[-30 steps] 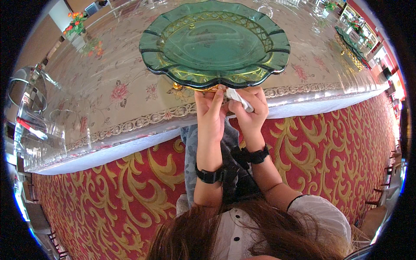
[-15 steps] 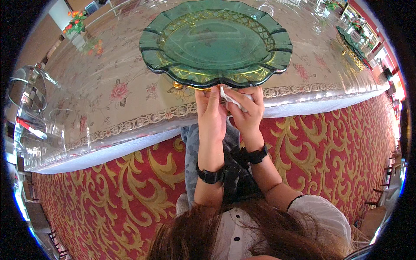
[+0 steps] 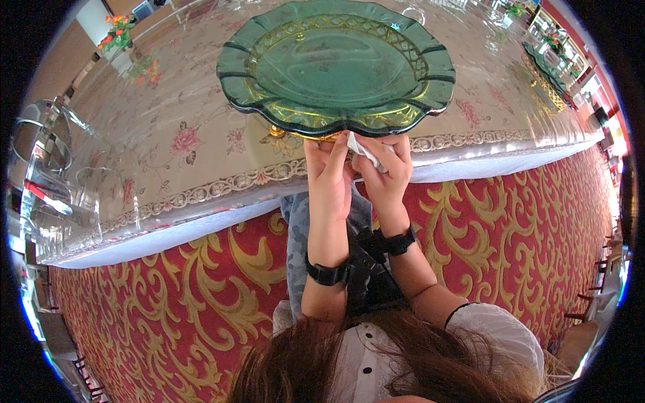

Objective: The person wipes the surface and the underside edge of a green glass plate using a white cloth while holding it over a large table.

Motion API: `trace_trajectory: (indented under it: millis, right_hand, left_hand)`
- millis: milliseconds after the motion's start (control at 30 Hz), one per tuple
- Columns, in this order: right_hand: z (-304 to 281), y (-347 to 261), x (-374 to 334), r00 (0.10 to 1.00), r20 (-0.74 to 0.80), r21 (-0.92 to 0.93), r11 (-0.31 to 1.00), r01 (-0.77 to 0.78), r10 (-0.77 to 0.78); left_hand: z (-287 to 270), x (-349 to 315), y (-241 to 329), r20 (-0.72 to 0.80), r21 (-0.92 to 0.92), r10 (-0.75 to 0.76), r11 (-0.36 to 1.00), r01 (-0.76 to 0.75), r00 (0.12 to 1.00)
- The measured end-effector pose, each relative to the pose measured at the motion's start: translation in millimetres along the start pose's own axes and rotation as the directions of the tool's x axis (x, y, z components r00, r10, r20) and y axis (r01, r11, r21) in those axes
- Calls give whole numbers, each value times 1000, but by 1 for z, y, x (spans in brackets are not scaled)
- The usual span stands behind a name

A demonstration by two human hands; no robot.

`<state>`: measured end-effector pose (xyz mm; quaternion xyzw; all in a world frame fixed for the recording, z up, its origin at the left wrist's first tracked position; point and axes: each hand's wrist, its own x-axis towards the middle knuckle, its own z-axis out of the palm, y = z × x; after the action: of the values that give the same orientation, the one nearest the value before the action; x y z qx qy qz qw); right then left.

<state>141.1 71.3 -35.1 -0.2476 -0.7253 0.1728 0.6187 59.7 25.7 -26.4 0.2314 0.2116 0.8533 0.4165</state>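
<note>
A large green glass plate (image 3: 336, 67) with a wavy rim sits on a gold lattice stand (image 3: 276, 131), at the table edge in front of me. Just under the plate's near rim, my left hand (image 3: 329, 166) pinches the near part of the gold stand, its fingertips partly hidden. Close beside it on the right, my right hand (image 3: 388, 171) is closed around a crumpled white cloth or tissue (image 3: 371, 153). One corner of the white piece pokes up between the hands, next to the left thumb. What lies under the rim there is covered.
The table (image 3: 222, 158) has a flowered cloth under clear plastic. At its left edge stand clear glassware (image 3: 50, 131) and a red-and-white item (image 3: 50, 199). Another green plate on a gold stand (image 3: 547, 77) is at the right. Orange flowers (image 3: 117, 33) stand far left.
Both hands have shifted very slightly to the right. The white piece's corner has tipped a little in my right hand. The plate is almost unmoved.
</note>
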Motion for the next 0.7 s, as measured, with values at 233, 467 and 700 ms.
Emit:
trace_trajectory:
  millis: [233,467,700]
  right_hand:
    - [0,-6,3,997,-23,20,997,-71,72]
    - [-2,-7,6,993,19,68,990,-121,120]
    - [-5,-2,7,997,68,44,998,-40,37]
  left_hand:
    - [-1,2,1,18,78,-10,997,8,1000]
    - [1,1,3,34,56,-22,998,20,999]
    - [1,0,6,12,70,-61,996,60,998]
